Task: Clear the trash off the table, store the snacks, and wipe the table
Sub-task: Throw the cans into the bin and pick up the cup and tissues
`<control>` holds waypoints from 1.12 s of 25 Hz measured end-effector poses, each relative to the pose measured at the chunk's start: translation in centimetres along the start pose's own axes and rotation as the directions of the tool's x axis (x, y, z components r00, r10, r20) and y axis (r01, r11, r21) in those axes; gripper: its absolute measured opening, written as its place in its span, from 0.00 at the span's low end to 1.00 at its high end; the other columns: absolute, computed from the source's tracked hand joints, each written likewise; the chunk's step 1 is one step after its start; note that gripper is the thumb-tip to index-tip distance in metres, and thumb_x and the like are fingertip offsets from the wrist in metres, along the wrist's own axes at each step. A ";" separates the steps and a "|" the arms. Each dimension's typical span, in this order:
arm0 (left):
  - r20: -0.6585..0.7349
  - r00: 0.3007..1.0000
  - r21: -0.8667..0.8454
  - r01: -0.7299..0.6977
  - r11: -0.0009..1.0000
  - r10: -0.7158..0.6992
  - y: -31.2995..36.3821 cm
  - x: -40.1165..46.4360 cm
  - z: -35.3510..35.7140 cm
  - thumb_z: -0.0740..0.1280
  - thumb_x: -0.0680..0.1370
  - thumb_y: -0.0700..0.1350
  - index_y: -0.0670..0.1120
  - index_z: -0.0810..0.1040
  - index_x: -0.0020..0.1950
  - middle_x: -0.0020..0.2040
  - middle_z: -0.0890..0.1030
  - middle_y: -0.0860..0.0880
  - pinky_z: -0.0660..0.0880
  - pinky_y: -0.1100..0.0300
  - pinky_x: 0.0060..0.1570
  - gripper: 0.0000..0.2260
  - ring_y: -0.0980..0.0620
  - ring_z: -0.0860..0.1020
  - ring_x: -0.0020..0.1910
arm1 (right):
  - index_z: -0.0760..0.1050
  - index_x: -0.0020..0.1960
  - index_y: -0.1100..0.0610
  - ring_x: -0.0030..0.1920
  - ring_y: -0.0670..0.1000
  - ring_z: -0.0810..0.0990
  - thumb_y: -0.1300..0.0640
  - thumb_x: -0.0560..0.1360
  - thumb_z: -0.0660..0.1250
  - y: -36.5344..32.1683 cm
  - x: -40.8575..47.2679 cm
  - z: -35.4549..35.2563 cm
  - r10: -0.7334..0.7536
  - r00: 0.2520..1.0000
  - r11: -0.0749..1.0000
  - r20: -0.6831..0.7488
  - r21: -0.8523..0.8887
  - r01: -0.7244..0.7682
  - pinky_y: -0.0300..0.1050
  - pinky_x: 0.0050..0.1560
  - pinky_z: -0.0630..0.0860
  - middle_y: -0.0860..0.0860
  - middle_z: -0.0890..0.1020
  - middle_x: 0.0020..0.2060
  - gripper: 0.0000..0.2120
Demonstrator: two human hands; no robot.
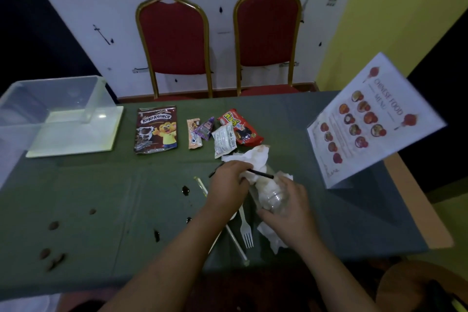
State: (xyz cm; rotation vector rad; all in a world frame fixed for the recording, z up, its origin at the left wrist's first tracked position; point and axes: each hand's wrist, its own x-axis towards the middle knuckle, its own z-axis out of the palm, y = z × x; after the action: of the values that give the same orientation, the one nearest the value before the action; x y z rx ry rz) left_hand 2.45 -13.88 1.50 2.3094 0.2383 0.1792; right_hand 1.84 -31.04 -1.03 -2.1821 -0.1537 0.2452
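My right hand (286,213) grips a clear plastic cup (272,196) tilted on its side over the green table (101,197). My left hand (228,185) pinches a black straw (263,174) and crumpled white tissue (249,159) at the cup's mouth. Under my hands lie a white plastic fork (245,228), a white straw (238,243) and more tissue (271,238). Snacks sit beyond: a Koko Krunch bag (155,129), an Oreo pack (193,134), a purple packet (205,128), a white sachet (222,142) and a red packet (240,126).
A clear plastic bin (38,103) rests on its white lid (73,134) at the far left. Dark spills (186,190) and brown crumbs (53,225) dot the cloth. A standing menu card (367,121) is at the right. Two red chairs (177,43) face the far edge.
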 end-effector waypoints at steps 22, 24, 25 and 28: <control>-0.621 0.749 -0.168 0.159 0.973 -0.230 -10.0 -12.5 -21.7 0.70 0.68 0.31 0.47 0.85 0.48 0.48 0.84 0.52 0.77 0.61 0.50 0.15 0.56 0.80 0.49 | 0.61 0.68 0.40 0.63 0.51 0.68 0.46 0.62 0.78 -17.1 -1.8 10.1 -0.378 0.901 0.910 0.212 -0.093 0.404 0.51 0.58 0.72 0.47 0.64 0.65 0.40; -0.646 0.721 -0.189 0.166 0.968 -0.250 -11.2 -14.3 -24.1 0.71 0.69 0.34 0.49 0.85 0.49 0.49 0.84 0.53 0.76 0.68 0.49 0.13 0.59 0.80 0.48 | 0.62 0.68 0.39 0.62 0.51 0.68 0.48 0.62 0.78 -19.2 -2.9 12.2 -0.410 0.885 0.897 0.221 -0.080 0.436 0.47 0.53 0.70 0.48 0.65 0.65 0.40; -0.661 0.704 -0.194 0.173 0.966 -0.259 -12.0 -15.4 -25.4 0.71 0.69 0.35 0.49 0.85 0.49 0.49 0.84 0.53 0.75 0.71 0.48 0.13 0.60 0.80 0.48 | 0.63 0.68 0.40 0.61 0.51 0.69 0.48 0.62 0.79 -20.4 -3.7 13.4 -0.435 0.871 0.885 0.227 -0.072 0.461 0.46 0.52 0.68 0.48 0.65 0.65 0.39; -0.706 0.647 -0.200 0.207 0.958 -0.288 -14.8 -19.7 -29.5 0.71 0.69 0.36 0.50 0.84 0.49 0.50 0.83 0.54 0.76 0.66 0.52 0.13 0.59 0.79 0.50 | 0.64 0.69 0.42 0.60 0.51 0.70 0.50 0.62 0.79 -23.8 -6.9 17.7 -0.495 0.825 0.852 0.272 -0.034 0.522 0.47 0.53 0.71 0.48 0.67 0.63 0.40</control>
State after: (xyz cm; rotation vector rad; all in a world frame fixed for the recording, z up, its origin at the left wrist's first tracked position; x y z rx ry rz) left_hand -24.41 12.42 9.61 1.9551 0.9286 0.9634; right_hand -9.45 -4.61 9.08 -2.1167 -0.9049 0.2112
